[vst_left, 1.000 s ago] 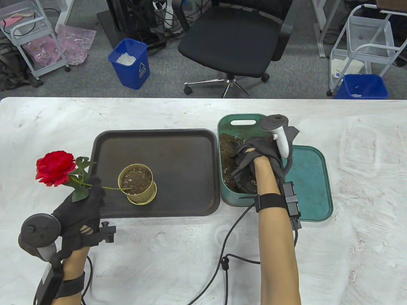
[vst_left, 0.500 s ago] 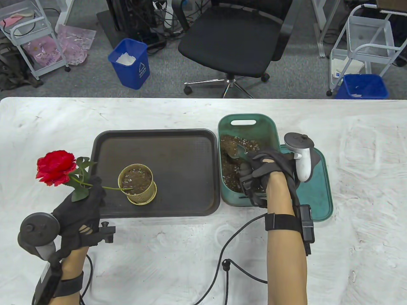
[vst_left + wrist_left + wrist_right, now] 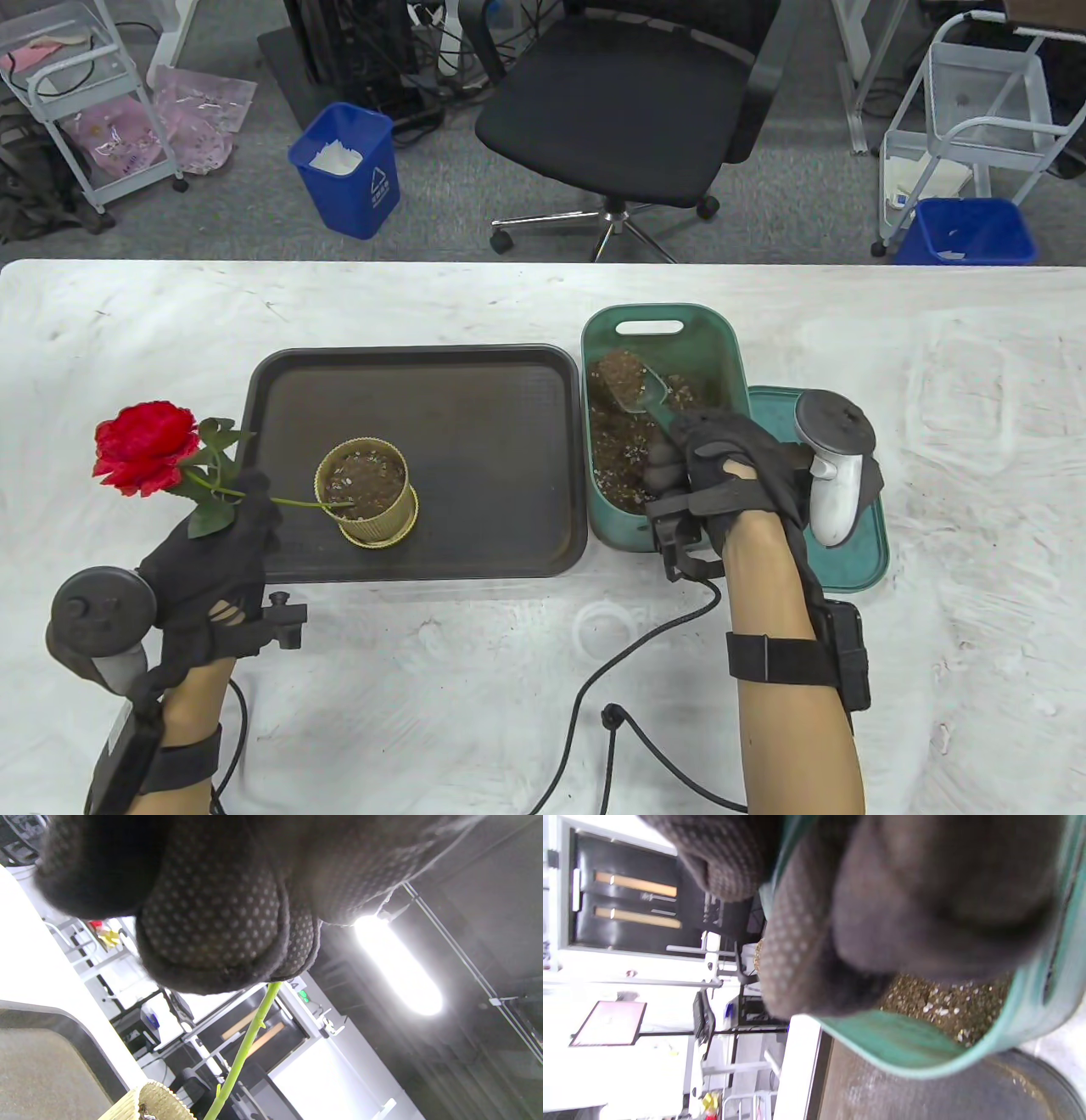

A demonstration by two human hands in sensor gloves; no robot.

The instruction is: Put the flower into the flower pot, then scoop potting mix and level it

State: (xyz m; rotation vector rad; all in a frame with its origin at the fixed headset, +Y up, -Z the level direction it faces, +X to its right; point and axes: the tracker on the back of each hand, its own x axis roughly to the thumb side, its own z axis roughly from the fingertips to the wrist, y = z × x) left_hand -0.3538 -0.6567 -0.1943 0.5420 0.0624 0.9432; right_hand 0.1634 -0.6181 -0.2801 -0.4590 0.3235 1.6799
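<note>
Right hand (image 3: 730, 475) had its fingers curled round the handle of a green plastic scoop (image 3: 642, 393); the bowl, just beyond the fingertips, was heaped with brown potting mix and sat over the green plastic tub (image 3: 725, 340) of mix. Left hand (image 3: 216, 556) pinched the green stem of the red artificial flower (image 3: 144, 447). The bloom stood just beyond its fingertips on the far-left side; the stem ran off to the right of the fingers, its tip resting in the ribbed beige flower pot (image 3: 366, 492). So the flower leaned hard, not upright.

Judgement: scooping step, load ready to go over. To do it well, keep the scoop bowl level, clear the tub's left wall before swinging left, and tip low over the pot beside the stem. Left hand should stand the stem straight first, or the mix will set it crooked.

Pot stood on a dark brown plastic tray (image 3: 424, 373), left of the tub; a green lid (image 3: 836, 475) lay under the right hand's far side. White table (image 3: 509, 696) was scuffed and smeared, cables trailing from both wrists. Behind: black office chair (image 3: 628, 110), two blue bins (image 3: 348, 170), white wire carts.
</note>
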